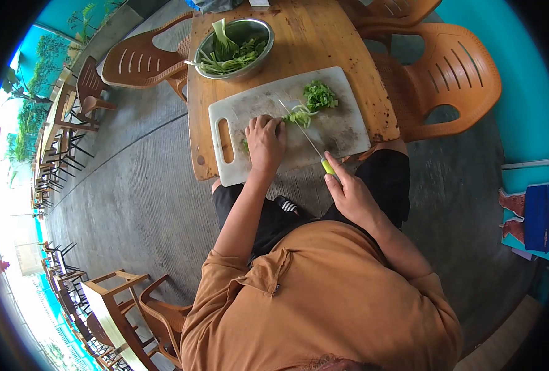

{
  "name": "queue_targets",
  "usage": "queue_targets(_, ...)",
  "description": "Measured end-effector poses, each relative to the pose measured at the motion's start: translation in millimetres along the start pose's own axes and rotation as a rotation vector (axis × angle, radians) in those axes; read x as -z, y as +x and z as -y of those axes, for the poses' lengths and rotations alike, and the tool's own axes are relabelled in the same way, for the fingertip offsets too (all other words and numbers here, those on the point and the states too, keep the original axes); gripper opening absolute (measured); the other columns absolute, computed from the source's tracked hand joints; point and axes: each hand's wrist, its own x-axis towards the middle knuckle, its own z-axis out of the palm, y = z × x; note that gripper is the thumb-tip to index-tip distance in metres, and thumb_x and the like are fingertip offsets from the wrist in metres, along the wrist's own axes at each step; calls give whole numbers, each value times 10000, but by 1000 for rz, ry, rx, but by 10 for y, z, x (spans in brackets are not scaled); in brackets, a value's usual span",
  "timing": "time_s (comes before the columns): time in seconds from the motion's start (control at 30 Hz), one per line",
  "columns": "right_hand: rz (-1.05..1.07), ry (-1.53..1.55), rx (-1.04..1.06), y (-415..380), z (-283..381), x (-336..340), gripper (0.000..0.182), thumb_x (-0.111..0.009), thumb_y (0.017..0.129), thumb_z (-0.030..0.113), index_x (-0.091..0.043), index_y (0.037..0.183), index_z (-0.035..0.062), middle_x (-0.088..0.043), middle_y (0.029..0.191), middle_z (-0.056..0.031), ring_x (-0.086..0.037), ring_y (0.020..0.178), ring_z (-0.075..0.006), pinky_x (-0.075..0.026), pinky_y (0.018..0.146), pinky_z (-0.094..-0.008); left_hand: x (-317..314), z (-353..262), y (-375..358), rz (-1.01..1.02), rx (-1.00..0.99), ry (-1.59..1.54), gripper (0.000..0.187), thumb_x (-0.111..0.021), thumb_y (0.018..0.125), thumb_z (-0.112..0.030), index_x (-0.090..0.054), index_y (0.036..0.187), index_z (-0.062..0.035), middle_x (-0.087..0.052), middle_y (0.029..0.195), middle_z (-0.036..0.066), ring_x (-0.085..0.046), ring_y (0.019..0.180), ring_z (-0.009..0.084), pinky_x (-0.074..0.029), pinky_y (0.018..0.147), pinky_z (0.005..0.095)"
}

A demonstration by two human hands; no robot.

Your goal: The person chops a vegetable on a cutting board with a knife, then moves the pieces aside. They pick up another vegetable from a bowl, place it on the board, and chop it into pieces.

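My left hand [266,141] is closed, with curled fingers, on a bunch of leafy greens [245,146] against the white cutting board [237,167]; most of the bunch is hidden under the hand. In my right hand [350,193] is a knife [329,166] with a yellow-green handle. Its thin blade slants up and left across the board, beside the pale sliced stalks [301,116] just right of my left fingers. Farther back on the board sits a pile of chopped green leaves [319,94].
A metal bowl [267,54] of uncut greens [225,43] stands behind the board on the wooden table [324,37]. Brown plastic chairs flank the table, one at the right [454,80] and one at the left [139,59]. A grey bag [217,5] lies at the far end.
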Motion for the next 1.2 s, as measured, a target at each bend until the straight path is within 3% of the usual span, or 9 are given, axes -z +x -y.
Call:
queue_targets(0.17, 115, 7, -154, -56, 33, 32, 541, -551, 1122, 219, -437, 1610, 15, -667, 1311, -371, -659, 1169, -541, -577, 954, -547, 21, 2, -58, -2, 12, -23, 189, -778, 928, -173, -828, 1087, -85, -721, 1066, 59, -640, 1092, 291, -479, 990, 435)
queue_targets(0.47, 134, 32, -125, -106, 52, -47, 555, -541, 1128, 230, -420, 1623, 11, -670, 1330, -357, -669, 1182, -529, -569, 979, -540, -11, 58, -80, -104, -13, -90, 105, -798, 906, -163, -803, 978, -86, -749, 1042, 31, -660, 1072, 282, -482, 983, 434)
queue_targets(1.0, 164, -66, -178, -36, 134, -106, 544, -554, 1115, 183, -418, 1612, 10, -698, 1231, -367, -687, 1095, -541, -584, 912, -564, 4, 45, -59, -60, 42, -63, 114, -794, 899, -160, -816, 975, -79, -723, 1061, 32, -634, 1100, 287, -470, 980, 441)
queue_targets(1.07, 93, -90, -75, -33, 66, -207, 551, -558, 1111, 177, -413, 1615, 8, -701, 1224, -363, -691, 1090, -536, -583, 903, -568, 9, 62, -56, -49, 30, -67, 117, -793, 893, -153, -816, 977, -74, -724, 1064, 36, -634, 1101, 290, -471, 979, 442)
queue_targets(1.2, 93, -103, -63, 95, 28, -275, 559, -558, 1109, 171, -404, 1620, 6, -704, 1217, -358, -697, 1070, -533, -584, 899, -567, 30, 55, -49, -38, 28, -77, 111, -789, 893, -146, -815, 968, -68, -720, 1056, 42, -633, 1089, 293, -472, 974, 443)
